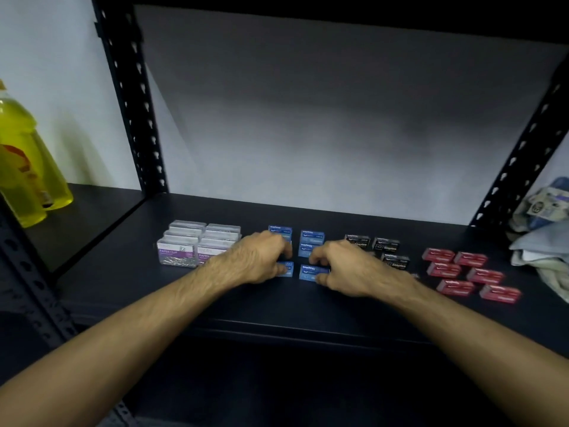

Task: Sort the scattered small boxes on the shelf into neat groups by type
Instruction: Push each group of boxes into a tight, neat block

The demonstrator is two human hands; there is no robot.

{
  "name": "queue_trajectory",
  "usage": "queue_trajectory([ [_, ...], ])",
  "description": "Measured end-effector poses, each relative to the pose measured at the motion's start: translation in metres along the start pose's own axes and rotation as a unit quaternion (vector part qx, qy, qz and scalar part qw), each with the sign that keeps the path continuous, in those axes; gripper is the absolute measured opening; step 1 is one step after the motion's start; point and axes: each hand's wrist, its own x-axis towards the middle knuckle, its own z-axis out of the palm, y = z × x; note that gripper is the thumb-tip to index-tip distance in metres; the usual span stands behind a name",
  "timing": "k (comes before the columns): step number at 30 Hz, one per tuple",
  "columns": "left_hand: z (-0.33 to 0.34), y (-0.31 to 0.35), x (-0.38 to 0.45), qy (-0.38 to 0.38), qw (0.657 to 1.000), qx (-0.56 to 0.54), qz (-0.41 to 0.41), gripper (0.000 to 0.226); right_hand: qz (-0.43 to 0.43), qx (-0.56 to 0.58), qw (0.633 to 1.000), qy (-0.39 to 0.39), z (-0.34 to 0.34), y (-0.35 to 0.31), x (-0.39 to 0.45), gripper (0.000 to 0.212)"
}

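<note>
Both hands on blue boxes [311,241], squaring rows: left hand [261,257] curled over left column, right hand [345,266] pinching the front-right blue box [309,271]. Paper-clip boxes [197,245] left of blue, black boxes [386,245] right.

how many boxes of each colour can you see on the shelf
clear paper clip boxes: 8 visible
blue staple boxes: 5 visible, more may be under the hands
black staple boxes: 3 visible, hand hides part of the group
red staple boxes: 6
total: 22 visible

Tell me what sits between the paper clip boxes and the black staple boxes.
The blue staple boxes, with both hands on them: left hand, right hand. Head view.
</note>
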Motion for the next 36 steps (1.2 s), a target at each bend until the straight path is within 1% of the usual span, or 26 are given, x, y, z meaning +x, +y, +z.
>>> queue_trajectory([
  [2, 0.001, 0.000, 0.001, -0.010, 1.000, -0.012, -0.005, 0.021, 0.001, 0.001, 1.000, 0.004, 0.004, 0.001, 0.001, 0.023],
  [7, 0.001, -0.002, 0.000, -0.022, 0.999, -0.033, -0.008, 0.025, 0.003, 0.026, 0.999, 0.019, 0.011, 0.002, 0.004, 0.018],
  [12, 0.001, -0.003, 0.001, -0.034, 0.998, -0.046, -0.002, 0.023, 0.010, 0.050, 0.998, 0.031, 0.016, -0.002, 0.007, 0.018],
  [24, -0.001, -0.005, 0.002, -0.033, 0.998, -0.052, 0.010, 0.026, 0.013, 0.059, 0.997, 0.044, 0.018, -0.005, 0.008, 0.016],
  [36, -0.001, -0.003, 0.001, -0.033, 0.998, -0.044, 0.003, 0.029, 0.014, 0.062, 0.997, 0.042, 0.018, -0.006, 0.008, 0.022],
])
